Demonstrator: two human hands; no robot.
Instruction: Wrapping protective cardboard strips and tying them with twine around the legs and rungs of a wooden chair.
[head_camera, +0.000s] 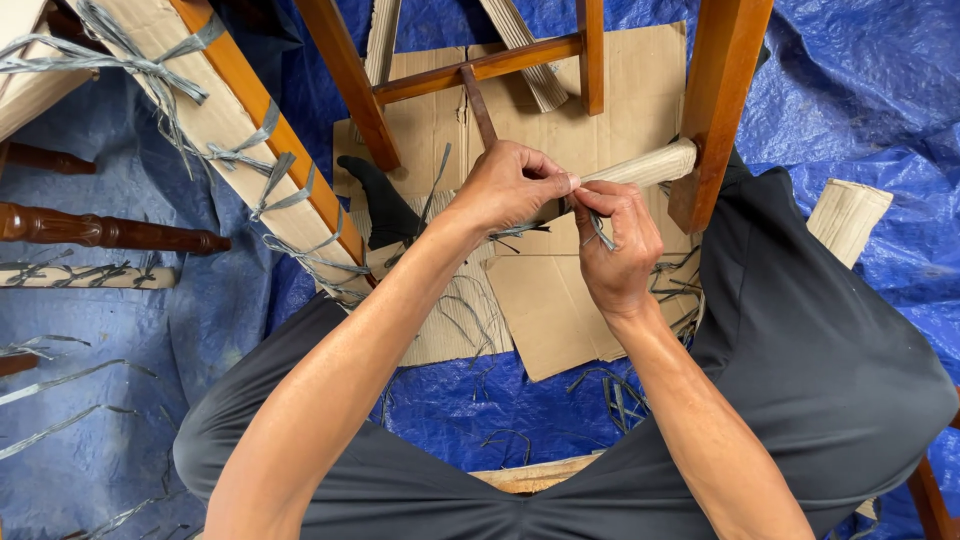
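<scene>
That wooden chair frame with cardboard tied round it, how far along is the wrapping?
Done: one leg is sleeved in cardboard and tied with grey strips. In hand: the left hand and right hand pinch a strip at the half-wrapped rung. Left: the upper rungs and right leg are bare wood.

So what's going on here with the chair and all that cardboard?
A seated person works with both hands on a chair rung wrapped in corrugated cardboard. The left hand grips the wrapping's end, while the right hand pinches a grey strap there. Cut straps and flat cardboard lie on the blue tarp.
</scene>
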